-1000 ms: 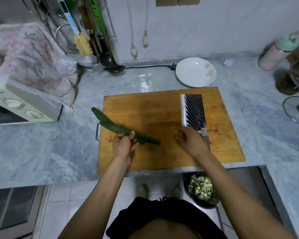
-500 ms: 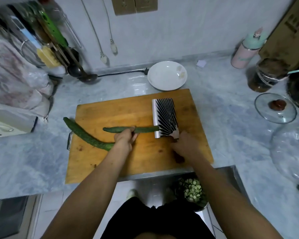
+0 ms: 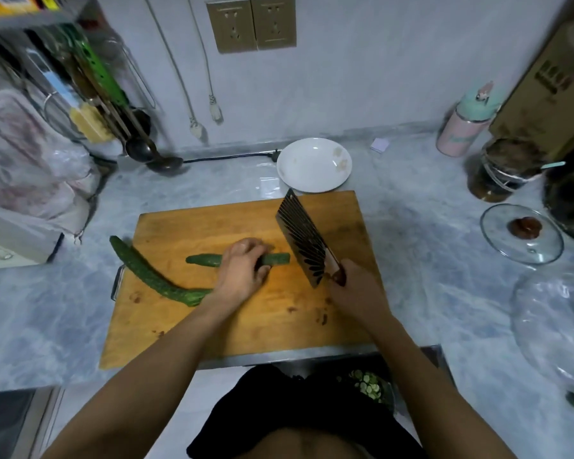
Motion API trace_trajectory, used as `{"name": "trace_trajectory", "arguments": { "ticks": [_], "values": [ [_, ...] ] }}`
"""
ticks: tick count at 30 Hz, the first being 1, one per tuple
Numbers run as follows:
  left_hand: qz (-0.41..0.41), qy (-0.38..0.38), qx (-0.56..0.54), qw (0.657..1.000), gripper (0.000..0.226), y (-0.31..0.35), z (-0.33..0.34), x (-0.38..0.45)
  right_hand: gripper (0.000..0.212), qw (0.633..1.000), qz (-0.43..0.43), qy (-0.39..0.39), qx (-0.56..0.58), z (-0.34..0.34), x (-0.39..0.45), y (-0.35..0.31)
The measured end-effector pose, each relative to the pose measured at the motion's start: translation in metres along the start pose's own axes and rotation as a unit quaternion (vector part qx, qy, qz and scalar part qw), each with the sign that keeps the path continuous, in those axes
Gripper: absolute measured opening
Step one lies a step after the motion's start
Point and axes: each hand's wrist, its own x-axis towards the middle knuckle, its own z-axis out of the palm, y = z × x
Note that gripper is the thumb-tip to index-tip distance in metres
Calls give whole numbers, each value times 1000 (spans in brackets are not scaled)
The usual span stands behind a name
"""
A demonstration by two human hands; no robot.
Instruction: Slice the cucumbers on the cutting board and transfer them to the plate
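A wooden cutting board lies on the marble counter. A short cucumber lies across its middle, and my left hand holds it down with curled fingers. My right hand grips the handle of a dark ribbed cleaver, whose blade is tilted up just right of the cucumber's cut end. A longer curved cucumber lies over the board's left edge. The white plate sits behind the board.
A ladle and hanging utensils are at the back left, beside a cloth-covered appliance. Jars, a pink bottle and glass lids crowd the right side. A bowl of cucumber slices sits below the counter edge.
My left hand has taken the short cucumber to the board's middle. My right hand has lifted the cleaver off the board and tilted it up. The long cucumber stays at the left.
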Motion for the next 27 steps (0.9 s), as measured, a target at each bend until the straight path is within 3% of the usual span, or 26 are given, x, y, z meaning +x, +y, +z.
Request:
{"name": "trace_trajectory", "arguments": {
  "ticks": [4,9,15,21,27],
  "values": [
    [68,-20,10,997,36,-3,13,13,16,995,-32,-2,-99,-1,9,-18],
    [59,38,19,997,32,-11,10,6,9,983,46,-173,-31,4,17,-22],
    [49,22,48,997,33,-11,9,4,64,994,20,-98,49,25,10,-35],
    [51,25,40,998,32,3,12,3,66,995,12,-90,50,25,5,-26],
    [62,87,-17,994,32,32,-12,26,63,996,1,-40,75,7,0,-10]
  ]
}}
